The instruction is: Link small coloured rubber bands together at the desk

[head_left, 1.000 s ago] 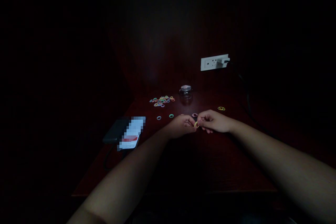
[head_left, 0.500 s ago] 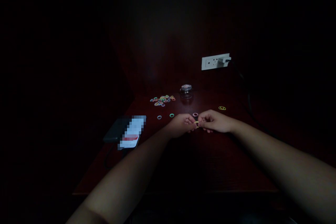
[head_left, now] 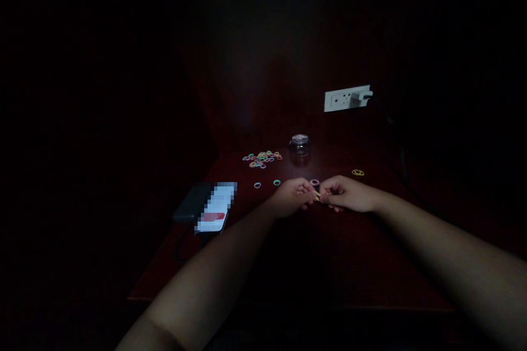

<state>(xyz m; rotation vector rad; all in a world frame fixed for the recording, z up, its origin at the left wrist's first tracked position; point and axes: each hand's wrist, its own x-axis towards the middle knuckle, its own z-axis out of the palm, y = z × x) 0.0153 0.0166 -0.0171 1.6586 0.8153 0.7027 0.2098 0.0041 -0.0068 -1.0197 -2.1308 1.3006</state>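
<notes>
Both hands meet over the dark red table, pinching a small yellow elastic band (head_left: pixel 317 196) between them. My left hand (head_left: pixel 294 196) grips its left side with thumb and fingers; my right hand (head_left: pixel 348 193) closes on its right side. Just behind the fingertips lies a pink band (head_left: pixel 314 182). To the left of it are a green band (head_left: pixel 276 182) and a pale blue band (head_left: pixel 257 185), set apart from each other. Some yellow bands (head_left: pixel 358 173) lie together beyond my right hand. Farther back is a loose pile of many-coloured bands (head_left: pixel 262 159).
A clear lidded jar (head_left: pixel 300 145) stands near the back wall. At the left lie a lit phone (head_left: pixel 217 208) and a dark flat box (head_left: pixel 191 203) with a cable. A white wall socket (head_left: pixel 346 98) holds a plug, its dark cable running down at the right.
The whole view has shifted slightly, so things appear farther right. The yellow band between my fingers now slants and looks narrower; both hands still pinch it.
</notes>
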